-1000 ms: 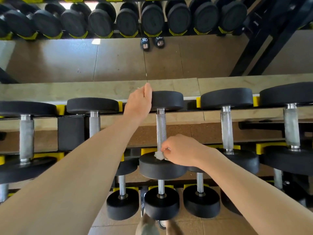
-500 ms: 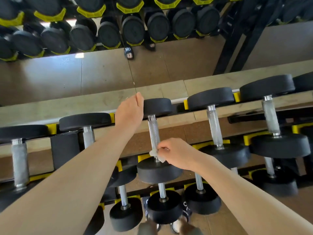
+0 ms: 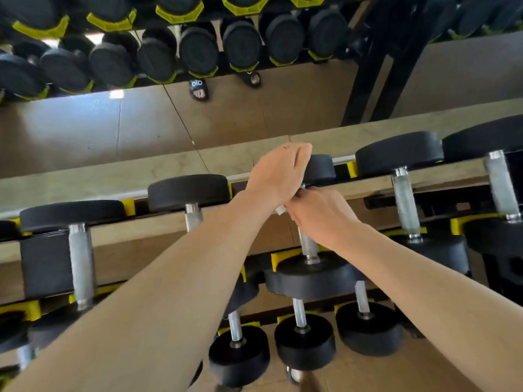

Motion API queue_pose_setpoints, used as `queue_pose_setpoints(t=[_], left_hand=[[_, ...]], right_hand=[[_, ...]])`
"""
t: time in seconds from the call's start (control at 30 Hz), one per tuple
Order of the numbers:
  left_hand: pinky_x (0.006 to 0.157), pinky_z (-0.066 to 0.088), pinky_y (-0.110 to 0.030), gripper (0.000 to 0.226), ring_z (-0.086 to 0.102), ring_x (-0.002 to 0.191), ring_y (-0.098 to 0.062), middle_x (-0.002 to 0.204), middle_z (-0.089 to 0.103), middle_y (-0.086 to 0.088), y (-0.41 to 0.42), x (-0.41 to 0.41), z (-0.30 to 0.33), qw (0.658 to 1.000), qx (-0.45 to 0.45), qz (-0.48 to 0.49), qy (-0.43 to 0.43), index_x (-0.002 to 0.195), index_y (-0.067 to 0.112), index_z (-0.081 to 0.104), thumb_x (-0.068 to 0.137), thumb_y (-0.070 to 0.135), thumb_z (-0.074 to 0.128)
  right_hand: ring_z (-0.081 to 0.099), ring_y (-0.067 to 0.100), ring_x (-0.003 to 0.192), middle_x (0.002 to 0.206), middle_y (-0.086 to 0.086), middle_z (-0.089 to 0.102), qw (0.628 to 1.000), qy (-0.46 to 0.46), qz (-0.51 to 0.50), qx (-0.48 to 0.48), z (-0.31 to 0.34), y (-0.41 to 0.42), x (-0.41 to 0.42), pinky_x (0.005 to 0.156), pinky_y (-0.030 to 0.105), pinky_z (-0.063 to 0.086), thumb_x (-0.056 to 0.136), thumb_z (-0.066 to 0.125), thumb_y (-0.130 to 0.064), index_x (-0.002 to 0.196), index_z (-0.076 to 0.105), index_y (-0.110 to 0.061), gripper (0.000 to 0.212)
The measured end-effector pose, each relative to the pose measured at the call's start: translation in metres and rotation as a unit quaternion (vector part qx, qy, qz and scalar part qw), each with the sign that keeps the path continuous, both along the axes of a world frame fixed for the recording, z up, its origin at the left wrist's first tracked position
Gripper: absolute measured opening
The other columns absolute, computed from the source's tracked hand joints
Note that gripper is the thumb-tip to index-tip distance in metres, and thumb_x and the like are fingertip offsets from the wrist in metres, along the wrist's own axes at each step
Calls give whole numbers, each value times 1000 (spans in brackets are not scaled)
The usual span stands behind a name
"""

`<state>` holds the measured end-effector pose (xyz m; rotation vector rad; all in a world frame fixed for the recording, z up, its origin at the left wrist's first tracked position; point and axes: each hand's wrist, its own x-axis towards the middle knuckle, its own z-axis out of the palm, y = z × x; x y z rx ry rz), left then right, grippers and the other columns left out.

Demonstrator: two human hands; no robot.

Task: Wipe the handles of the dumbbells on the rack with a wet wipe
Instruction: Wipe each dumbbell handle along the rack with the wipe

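A dumbbell with black round heads lies on the upper rack row, its silver handle running toward me. My left hand holds the far head of that dumbbell. My right hand is curled round the upper part of the handle, pinching a white wet wipe whose corner sticks out at the left. The near head sits below my right wrist.
More dumbbells lie on the rack to the left and to the right. Smaller dumbbells sit on the lower row. A mirror behind the rack reflects other dumbbells and sandalled feet.
My right hand has slid the wipe up the handle, from beside the near head to just under the far head. My left hand stayed on the far head. The view tilted.
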<state>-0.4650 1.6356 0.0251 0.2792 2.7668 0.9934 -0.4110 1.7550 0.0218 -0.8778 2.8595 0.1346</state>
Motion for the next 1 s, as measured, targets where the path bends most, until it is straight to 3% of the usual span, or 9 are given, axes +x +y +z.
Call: queue_pose_setpoints(t=[0.07, 0.3, 0.43, 0.57, 0.63, 0.67, 0.8, 0.87, 1.0], left_hand=[[75, 41, -38, 46, 58, 91, -27, 89, 61, -3, 9, -4, -1, 999, -23, 41, -21, 80, 24, 54, 110, 42, 24], [66, 35, -35, 51, 54, 78, -27, 70, 57, 1, 10, -12, -10, 990, -37, 132, -21, 67, 18, 54, 107, 39, 30], [65, 39, -32, 48, 58, 78, -23, 73, 60, 4, 14, -9, -20, 987, -46, 153, 18, 75, 24, 64, 107, 37, 30], [60, 36, -27, 53, 56, 76, -19, 78, 64, 4, 15, -7, -24, 985, -49, 161, 46, 89, 25, 74, 103, 39, 25], [62, 37, -30, 58, 57, 76, -20, 76, 64, 4, 14, -7, -25, 984, -46, 162, 62, 90, 24, 76, 99, 41, 22], [60, 37, -29, 58, 57, 75, -20, 74, 63, 4, 14, -7, -26, 983, -44, 162, 69, 87, 23, 76, 98, 41, 21], [60, 41, -32, 64, 57, 70, -21, 70, 64, 1, 14, -7, -30, 981, -54, 164, 93, 84, 20, 74, 96, 44, 16], [61, 45, -33, 69, 57, 68, -21, 68, 64, 1, 14, -7, -30, 980, -52, 165, 98, 83, 20, 74, 93, 48, 12], [57, 40, -28, 72, 55, 65, -18, 69, 64, 3, 15, -6, -30, 979, -54, 165, 104, 84, 20, 76, 92, 49, 10]], right_hand=[[69, 26, 83, 98, 7, 72, 1000, 6, 27, -8, -7, 7, -6, 66, 37, 57, 92, 56, -13, 113, 62, -14, 22], [68, 20, 71, 84, -3, 71, 992, 24, 46, -114, -34, 36, -21, 56, 32, 56, 89, 62, -22, 111, 62, -24, 22], [67, 16, 69, 88, 0, 73, 971, 33, 18, -237, -47, 62, -10, 56, 32, 58, 90, 67, -19, 124, 62, -19, 34], [55, 0, 60, 81, -7, 68, 932, -28, -99, -349, -61, 61, 1, 56, 9, 40, 100, 52, -25, 122, 64, -16, 26], [55, -1, 58, 74, -15, 62, 879, -107, -203, -419, -63, 55, 2, 54, 10, 41, 101, 51, -23, 110, 67, -17, 20], [55, -1, 57, 69, -16, 58, 824, -179, -269, -466, -62, 51, 1, 56, 11, 42, 101, 51, -22, 102, 68, -18, 18], [34, 11, 50, 59, 1, 45, 525, -419, -442, -595, -56, 42, -12, 49, 26, 29, 100, 49, -23, 83, 63, -11, 25], [30, 11, 50, 58, 0, 43, 468, -473, -444, -600, -57, 44, -17, 48, 27, 25, 100, 47, -23, 82, 58, -12, 25], [28, 10, 47, 55, -3, 38, 434, -510, -451, -589, -57, 45, -27, 47, 25, 23, 103, 41, -23, 78, 51, -15, 28]])
